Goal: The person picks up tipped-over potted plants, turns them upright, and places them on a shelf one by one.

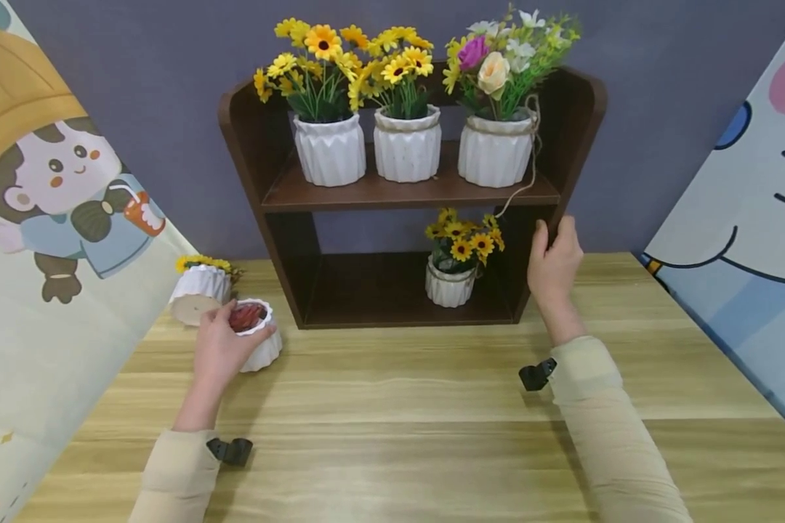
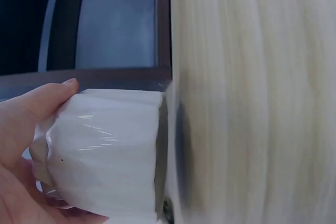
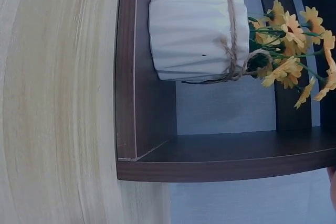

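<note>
My left hand point(image 1: 217, 345) grips the rim of a white fluted flower pot point(image 1: 264, 351), thumb on one side and fingers on the other. Something reddish-brown shows inside the pot's mouth. In the left wrist view the pot's base is close over the tabletop, with a shadow beside it. My right hand point(image 1: 556, 263) holds the right side panel of a dark brown two-tier shelf point(image 1: 408, 197), thumb toward the front. On the lower tier stands a small white pot with yellow flowers point(image 1: 450, 287), twine tied round it.
Three white flower pots stand on the upper tier: two with yellow flowers point(image 1: 330, 152) point(image 1: 408, 156) and one with mixed blooms point(image 1: 496, 156). A tipped pot with yellow flowers point(image 1: 199, 294) lies beyond my left hand. The wooden table point(image 1: 399, 421) stretches out in front.
</note>
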